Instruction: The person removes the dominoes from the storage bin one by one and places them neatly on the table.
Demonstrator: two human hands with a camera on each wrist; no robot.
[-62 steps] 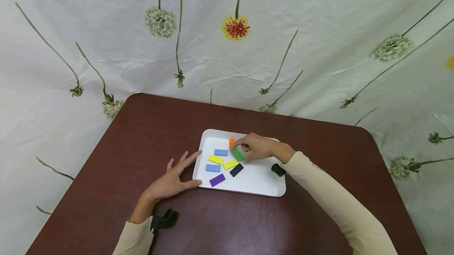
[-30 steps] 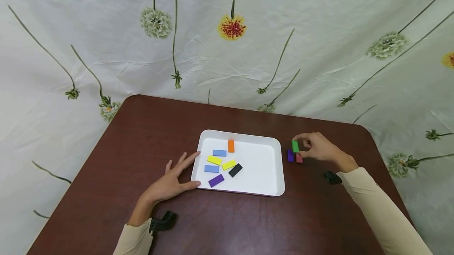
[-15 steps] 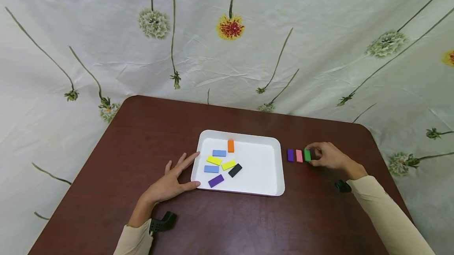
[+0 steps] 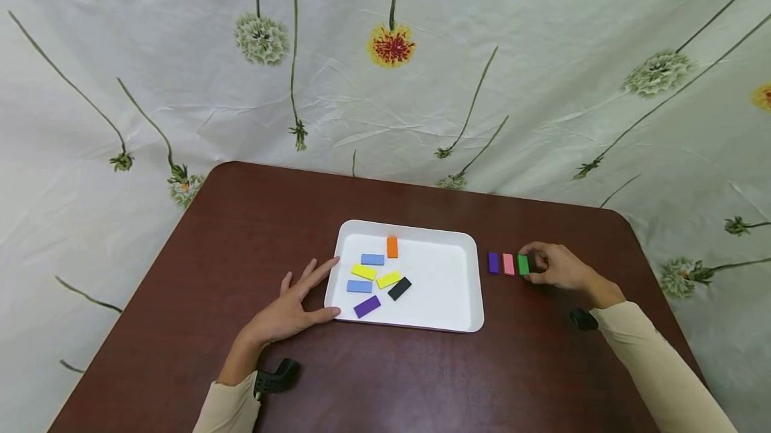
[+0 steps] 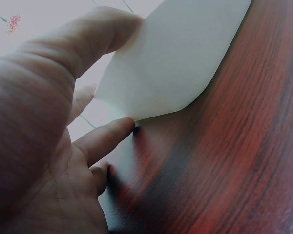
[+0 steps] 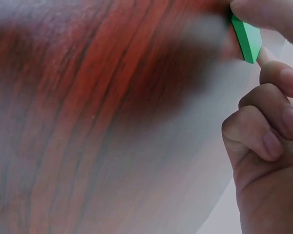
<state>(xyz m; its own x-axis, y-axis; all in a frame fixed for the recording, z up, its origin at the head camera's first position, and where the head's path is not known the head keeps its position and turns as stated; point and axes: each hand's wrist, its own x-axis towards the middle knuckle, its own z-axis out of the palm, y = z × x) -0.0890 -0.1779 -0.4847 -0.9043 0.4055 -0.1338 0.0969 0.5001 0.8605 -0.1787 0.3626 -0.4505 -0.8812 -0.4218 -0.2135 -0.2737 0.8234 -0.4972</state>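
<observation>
In the head view my right hand (image 4: 559,267) pinches a green block (image 4: 523,264) between thumb and index finger, down at the table right of the tray. The right wrist view shows the green block (image 6: 247,40) at the fingertips, the other fingers curled in. Beside it a pink block (image 4: 508,264) and a dark purple block (image 4: 493,263) lie in one row, with small gaps. My left hand (image 4: 289,312) is spread, fingertips touching the left edge of the white tray (image 4: 446,331). Up close, the left wrist view has thumb and fingers against the tray's wall (image 5: 171,58).
Inside the tray lie an orange block (image 4: 392,247), two light blue blocks (image 4: 373,260), two yellow blocks (image 4: 364,272), a black block (image 4: 399,289) and a purple block (image 4: 367,306). A flowered cloth (image 4: 337,85) hangs behind the dark wooden table (image 4: 271,219).
My right hand took the green block out of the tray, carried it right and lowered it beside the pink block. Over the last half second little has moved. The left hand stays at the tray.
</observation>
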